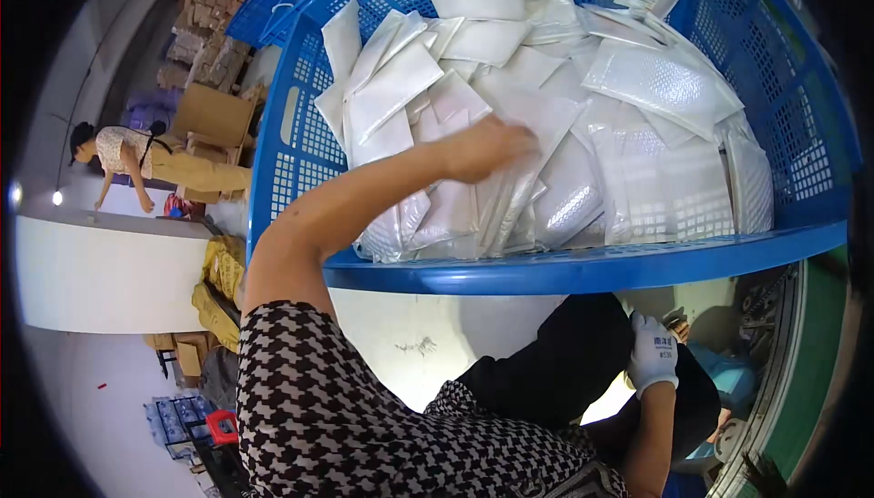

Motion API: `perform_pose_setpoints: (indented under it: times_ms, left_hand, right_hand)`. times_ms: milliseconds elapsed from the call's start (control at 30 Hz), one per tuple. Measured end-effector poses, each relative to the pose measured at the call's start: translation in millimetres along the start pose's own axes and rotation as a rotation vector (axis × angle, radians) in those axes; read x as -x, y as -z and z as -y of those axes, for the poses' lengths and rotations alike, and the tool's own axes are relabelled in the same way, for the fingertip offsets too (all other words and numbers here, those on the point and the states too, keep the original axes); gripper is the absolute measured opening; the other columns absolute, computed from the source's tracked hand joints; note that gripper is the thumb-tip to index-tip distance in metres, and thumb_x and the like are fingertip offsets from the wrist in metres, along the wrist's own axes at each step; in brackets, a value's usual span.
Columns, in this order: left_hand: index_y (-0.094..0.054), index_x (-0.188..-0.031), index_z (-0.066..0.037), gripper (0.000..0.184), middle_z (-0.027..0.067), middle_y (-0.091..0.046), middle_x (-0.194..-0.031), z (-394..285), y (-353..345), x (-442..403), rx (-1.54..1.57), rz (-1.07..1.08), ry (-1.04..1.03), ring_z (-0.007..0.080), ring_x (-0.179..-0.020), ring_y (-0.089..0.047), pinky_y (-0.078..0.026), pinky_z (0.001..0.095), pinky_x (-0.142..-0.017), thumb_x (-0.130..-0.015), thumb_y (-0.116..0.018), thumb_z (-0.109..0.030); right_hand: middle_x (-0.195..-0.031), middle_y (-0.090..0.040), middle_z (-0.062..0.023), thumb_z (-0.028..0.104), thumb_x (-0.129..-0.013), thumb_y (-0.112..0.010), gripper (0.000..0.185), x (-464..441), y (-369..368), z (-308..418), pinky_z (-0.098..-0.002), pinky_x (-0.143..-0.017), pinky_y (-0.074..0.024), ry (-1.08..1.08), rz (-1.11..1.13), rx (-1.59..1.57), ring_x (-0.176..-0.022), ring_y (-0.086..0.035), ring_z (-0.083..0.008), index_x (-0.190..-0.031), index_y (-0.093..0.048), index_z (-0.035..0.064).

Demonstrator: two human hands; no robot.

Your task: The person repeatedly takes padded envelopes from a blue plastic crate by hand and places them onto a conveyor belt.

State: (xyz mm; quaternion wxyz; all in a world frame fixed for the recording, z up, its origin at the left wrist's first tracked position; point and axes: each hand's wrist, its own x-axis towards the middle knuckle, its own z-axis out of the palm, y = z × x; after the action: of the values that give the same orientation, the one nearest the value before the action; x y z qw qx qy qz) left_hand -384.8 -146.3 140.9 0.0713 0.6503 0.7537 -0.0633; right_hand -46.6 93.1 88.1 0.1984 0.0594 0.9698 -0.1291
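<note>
My bare left hand (pixel 496 147) reaches over the heap of white padded packets (pixel 446 93). Motion smears its fingers, so whether they touch or grip a packet is unclear. Under and beside it lie more flat, glossy packets, some of them bubble-textured. A large blue plastic basket (pixel 583 272) with perforated walls holds the heap. Lower right, my right hand (pixel 653 357), in a white glove with printed marks, rests at my black trouser leg (pixel 564 352). It looks curled, with its fingers folded out of sight; what they hold, if anything, is hidden.
Another person (pixel 137 161) stands at the left, beside cardboard boxes (pixel 214 120). Yellow sacks (pixel 220 289) and packs of bottles (pixel 177 421) sit lower left. The basket's raised front rim runs between my body and the packets. Green-edged machinery (pixel 810 352) borders the right.
</note>
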Motion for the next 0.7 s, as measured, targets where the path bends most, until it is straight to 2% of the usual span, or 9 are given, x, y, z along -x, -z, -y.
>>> perform_pose_setpoints:
  times_ms: [67,133,300,400,467,567,633,667,700]
  left_hand:
    - [-0.044,-0.127,-0.017,0.051,0.0032,-0.043,-0.133,-30,-6,-7,-0.017,0.113,-0.395,0.021,-0.129,-0.034,-0.025,0.0454,-0.106,-0.079,-0.058,-0.004]
    - [-0.044,-0.129,-0.019,0.057,0.0011,-0.041,-0.136,-47,-16,-17,-0.277,0.443,-0.504,0.0192,-0.132,-0.03,-0.018,0.0474,-0.11,-0.076,-0.062,-0.004]
    - [-0.045,-0.128,-0.017,0.058,0.0015,-0.045,-0.131,-44,-20,-10,-0.311,0.477,-0.435,0.0203,-0.131,-0.031,-0.012,0.0539,-0.109,-0.074,-0.066,-0.008]
    - [-0.051,-0.121,-0.012,0.052,0.0044,-0.052,-0.119,-50,21,19,-0.322,0.475,-0.416,0.0238,-0.117,-0.043,-0.018,0.0518,-0.107,-0.072,-0.068,-0.016]
    - [-0.061,-0.102,-0.01,0.028,0.0042,-0.054,-0.109,-55,39,40,-0.17,0.376,-0.185,0.0232,-0.098,-0.049,-0.026,0.0483,-0.1,-0.077,-0.059,-0.023]
    - [-0.063,-0.1,-0.008,0.034,0.0047,-0.049,-0.12,-58,60,56,-0.095,0.501,0.01,0.0219,-0.095,-0.047,-0.027,0.0439,-0.095,-0.072,-0.067,-0.028]
    - [-0.058,-0.108,-0.008,0.044,0.0051,-0.046,-0.124,-45,56,79,-0.322,0.652,0.404,0.0212,-0.102,-0.047,-0.026,0.045,-0.096,-0.071,-0.068,-0.03]
    - [-0.058,-0.108,-0.008,0.044,0.0051,-0.046,-0.124,-42,50,94,-0.335,0.657,0.412,0.0212,-0.102,-0.047,-0.026,0.045,-0.096,-0.071,-0.068,-0.03]
    - [-0.056,-0.111,-0.008,0.047,0.0066,-0.047,-0.124,-41,39,112,-0.396,0.484,0.445,0.0215,-0.103,-0.047,-0.026,0.0455,-0.096,-0.071,-0.069,-0.03]
  right_hand:
    - [-0.087,-0.057,-0.0154,0.004,-0.073,-0.048,0.024,-1,0,3,-0.041,-0.069,-0.045,0.006,0.034,-0.024,-0.079,-0.057,-0.0346,-0.097,-0.051,0.0042]
    - [-0.092,-0.058,-0.0163,0.004,-0.074,-0.047,0.027,-2,1,4,-0.0409,-0.07,-0.0445,0.007,0.063,-0.047,-0.084,-0.057,-0.0357,-0.101,-0.051,0.0043]
    - [-0.084,-0.058,-0.0158,0.006,-0.074,-0.05,0.019,-2,-5,-1,-0.0422,-0.067,-0.0466,0.028,-0.065,-0.1,-0.074,-0.059,-0.0352,-0.093,-0.052,0.0042]
    - [-0.085,-0.059,-0.0165,0.006,-0.075,-0.049,0.018,-1,-5,-2,-0.0424,-0.067,-0.0468,-0.003,-0.052,-0.128,-0.075,-0.059,-0.0354,-0.093,-0.052,0.0043]
    - [-0.086,-0.059,-0.0172,0.007,-0.075,-0.049,0.017,-2,-1,-5,-0.0425,-0.068,-0.047,-0.016,-0.036,-0.128,-0.076,-0.06,-0.0356,-0.092,-0.053,0.0045]
    - [-0.087,-0.06,-0.0172,0.008,-0.076,-0.049,0.017,1,-1,-12,-0.0425,-0.068,-0.0472,-0.009,-0.05,-0.092,-0.077,-0.06,-0.0355,-0.092,-0.053,0.0047]
    - [-0.087,-0.06,-0.0172,0.008,-0.076,-0.049,0.016,6,-4,-12,-0.0426,-0.068,-0.0473,-0.006,-0.053,-0.084,-0.077,-0.06,-0.0354,-0.091,-0.054,0.0049]
    - [-0.087,-0.06,-0.0172,0.008,-0.076,-0.049,0.016,8,-4,-12,-0.0426,-0.068,-0.0473,0.002,-0.064,-0.092,-0.077,-0.06,-0.0354,-0.091,-0.054,0.0049]
    - [-0.087,-0.06,-0.0175,0.008,-0.077,-0.048,0.015,9,-3,-13,-0.0428,-0.069,-0.0469,-0.005,-0.056,-0.093,-0.078,-0.059,-0.0361,-0.091,-0.054,0.0046]
